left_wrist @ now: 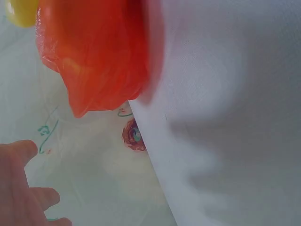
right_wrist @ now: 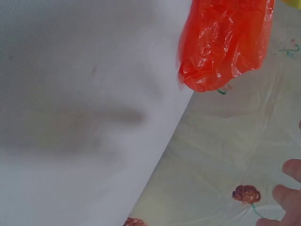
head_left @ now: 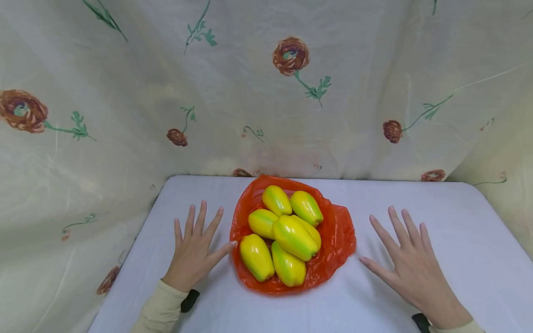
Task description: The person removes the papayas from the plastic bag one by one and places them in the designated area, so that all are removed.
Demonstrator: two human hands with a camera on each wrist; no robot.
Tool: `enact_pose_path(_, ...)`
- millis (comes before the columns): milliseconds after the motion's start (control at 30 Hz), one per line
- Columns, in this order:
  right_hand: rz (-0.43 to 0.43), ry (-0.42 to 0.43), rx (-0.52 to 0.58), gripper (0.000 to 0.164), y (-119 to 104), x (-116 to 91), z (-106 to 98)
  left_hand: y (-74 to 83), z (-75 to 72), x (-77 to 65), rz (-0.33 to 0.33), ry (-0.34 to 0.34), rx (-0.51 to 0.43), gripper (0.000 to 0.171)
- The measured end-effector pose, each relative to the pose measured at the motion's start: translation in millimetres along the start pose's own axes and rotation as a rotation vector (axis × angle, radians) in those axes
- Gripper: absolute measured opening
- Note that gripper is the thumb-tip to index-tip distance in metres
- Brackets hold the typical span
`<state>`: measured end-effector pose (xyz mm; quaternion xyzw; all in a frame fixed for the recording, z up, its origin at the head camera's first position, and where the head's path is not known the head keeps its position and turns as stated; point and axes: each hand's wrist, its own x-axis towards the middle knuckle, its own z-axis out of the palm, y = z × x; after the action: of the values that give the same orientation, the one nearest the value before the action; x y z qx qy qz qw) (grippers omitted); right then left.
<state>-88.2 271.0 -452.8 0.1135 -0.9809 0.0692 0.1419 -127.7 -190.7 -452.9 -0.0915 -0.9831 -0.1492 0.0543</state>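
An orange-red plastic bag [head_left: 340, 233] lies in the middle of the white table in the head view, its mouth spread wide. Several glossy yellow-green oblong fruits [head_left: 294, 237] sit in it, one resting on top of the others. To the bag's left is my left hand [head_left: 192, 256], fingers straight and spread, the thumb tip right at the bag's edge. My right hand [head_left: 412, 268] is held apart from the bag on its right, also with spread fingers and nothing in it. Both wrist views show the bag's side [left_wrist: 101, 61] and a few fingertips [right_wrist: 287, 195].
A white cloth covers the table [head_left: 325, 312], and its back edge runs just behind the bag. Behind it and to both sides hangs a pale curtain [head_left: 233, 92] with brown flowers and green stems. Dark bands [head_left: 190, 300] circle both wrists.
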Motion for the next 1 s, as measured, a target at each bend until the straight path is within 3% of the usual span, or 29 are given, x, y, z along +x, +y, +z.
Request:
enact_pose_path(267, 0.021, -0.061, 0.062, 0.097, -4, 1, -1, -0.7, -0.6, 7.0, -0.005, -0.061, -0.102, 0.091)
enact_pose_path(433, 0.062, -0.175, 0.159, 0.094, -9, 7, -9, -1.7, -1.4, 17.5, -0.008, -0.152, -0.259, 0.091)
enact_pose_path(633, 0.099, -0.288, 0.244, 0.092, -18, 12, -14, -0.5, 6.5, 32.6, -0.057, -0.267, -0.474, 0.09)
enact_pose_path(733, 0.087, -0.307, 0.288, 0.089, -23, 12, -14, 1.4, 10.2, 39.6, -0.077, -0.3, -0.563, 0.088)
enact_pose_path(1000, -0.014, -0.296, 0.418, 0.075, -34, 17, -15, 1.2, 21.2, 53.9, -0.088, -0.3, -0.743, 0.076)
